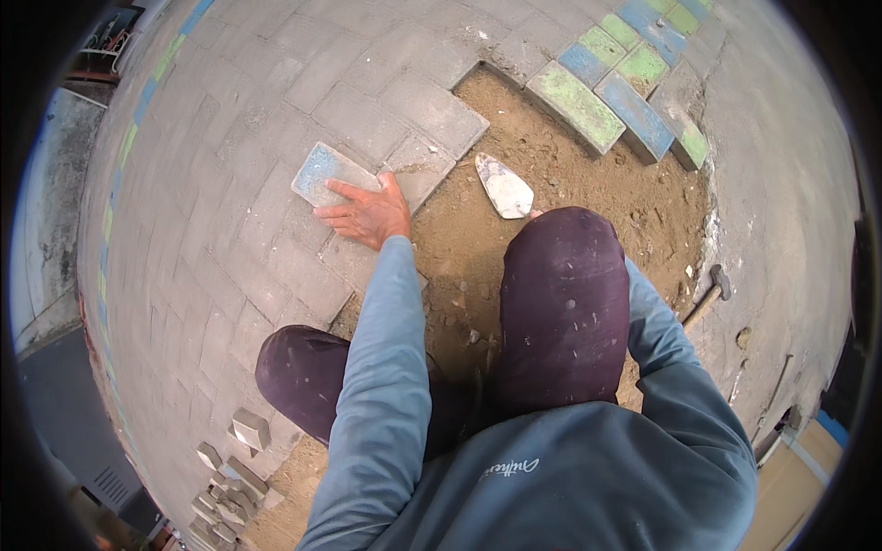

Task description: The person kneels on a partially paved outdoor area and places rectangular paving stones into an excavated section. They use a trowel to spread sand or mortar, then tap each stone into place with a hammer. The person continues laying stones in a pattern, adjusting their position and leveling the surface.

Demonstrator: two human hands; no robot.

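A loose paving block [320,172] with a blue-painted end lies on the grey pavers, left of the sandy gap. My left hand [372,213] rests at its near right end, fingers spread, some lying over the block. Over the sand, a pointed trowel [505,187] shows its pale, mortar-smeared blade. Only a fingertip of my right hand [536,213] shows at the heel of that blade. My right knee hides the remaining fingers and the trowel's handle, where the hand appears to grip it.
Bare sand [616,197] fills the gap between grey pavers [367,119] and green and blue painted blocks [577,106]. A hammer [706,298] lies on the concrete at right. Several broken block pieces [225,496] are heaped at lower left.
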